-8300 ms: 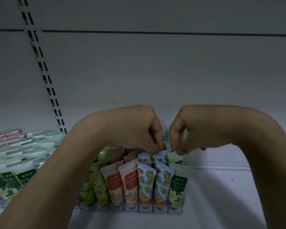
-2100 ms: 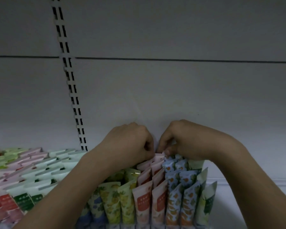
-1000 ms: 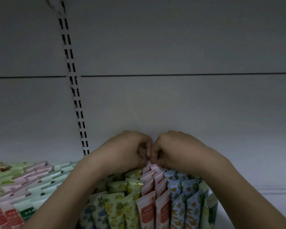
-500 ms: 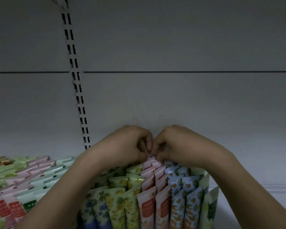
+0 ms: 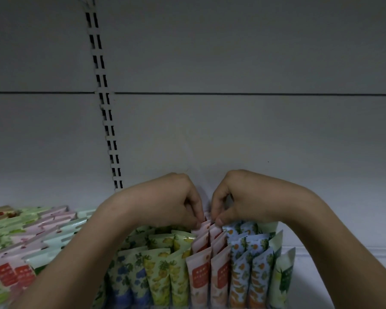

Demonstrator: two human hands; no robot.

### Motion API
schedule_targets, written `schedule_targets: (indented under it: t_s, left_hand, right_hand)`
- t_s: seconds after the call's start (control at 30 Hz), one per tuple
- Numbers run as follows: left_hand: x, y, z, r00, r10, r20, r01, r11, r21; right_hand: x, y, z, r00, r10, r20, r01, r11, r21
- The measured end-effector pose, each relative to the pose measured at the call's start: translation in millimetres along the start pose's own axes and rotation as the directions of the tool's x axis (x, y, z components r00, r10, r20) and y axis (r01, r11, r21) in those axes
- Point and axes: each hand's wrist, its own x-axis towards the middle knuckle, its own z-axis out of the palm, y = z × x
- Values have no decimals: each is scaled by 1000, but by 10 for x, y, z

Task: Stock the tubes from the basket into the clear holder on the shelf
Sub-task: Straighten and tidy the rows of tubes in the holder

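Our left hand (image 5: pixel 165 199) and right hand (image 5: pixel 245 197) sit close together at the far row. Both pinch the pink tubes (image 5: pixel 206 228) by their top edges.

Hands (image 5: pixel 169 201) slightly farther apart

Glossy plastic tubes (image 5: pixel 201 275), matt shelf wall (image 5: pixel 232 130)

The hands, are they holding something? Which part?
Both hands, left hand and right hand, pinch the top edges of the pink tubes in the back row.
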Motion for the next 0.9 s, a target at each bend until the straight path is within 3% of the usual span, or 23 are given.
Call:
schedule_targets:
  t_s: [0.23,0.7,0.9]
  left_hand:
    - [40,2,28,996,12,-90,-2,994,108]
    - [37,-37,13,997,31,-75,-27,998,51]
    - [-40,22,-61,995,59,-86,-58,998,6]
  right_hand:
    - [18,-26,35,999,20,-35,-20,1000,-1]
    - [10,-50,37,999,40,-36,-41,999,-11]
    - [-108,-63,-108,999,-19,-32,23,995,101]
